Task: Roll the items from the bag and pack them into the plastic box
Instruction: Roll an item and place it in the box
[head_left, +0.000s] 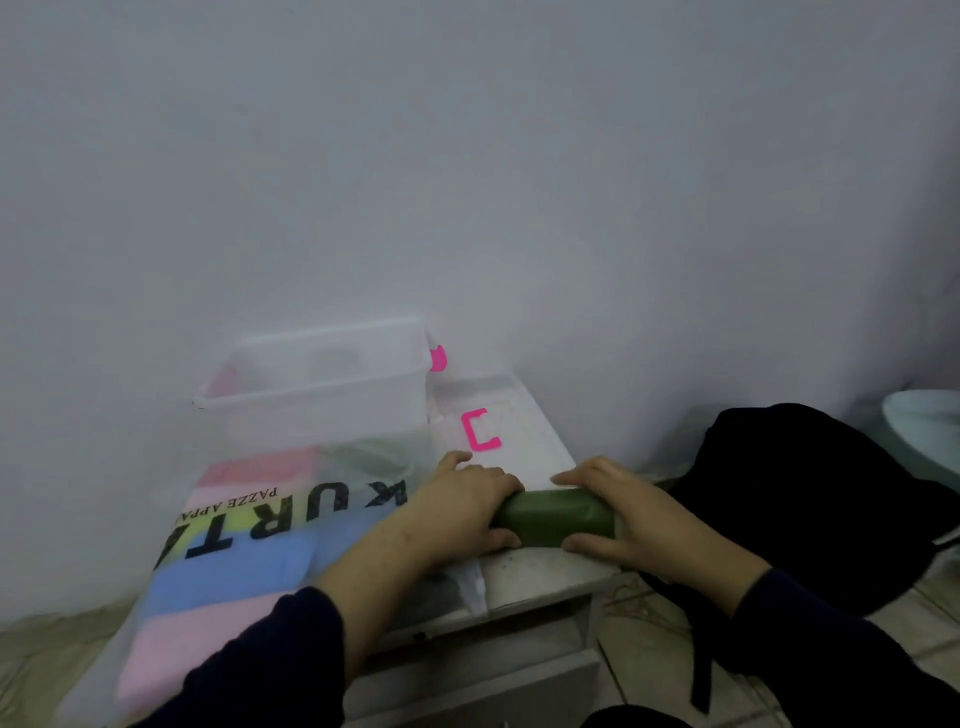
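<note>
A green cloth rolled into a tight tube (553, 517) lies across the small table's near right part. My left hand (462, 506) grips its left end with fingers curled over the top. My right hand (618, 512) grips its right end the same way. A translucent plastic bag (249, 540) printed with black letters lies at the left, holding folded pink, yellow and blue cloths. The clear plastic box (317, 387) stands behind the bag by the wall; its inside looks hazy.
The box's white lid (498, 426) with a pink clip lies flat beside the box, just beyond my hands. A black bag or cloth (810, 499) sits on the floor at the right. The table (545, 577) edge runs just below the roll.
</note>
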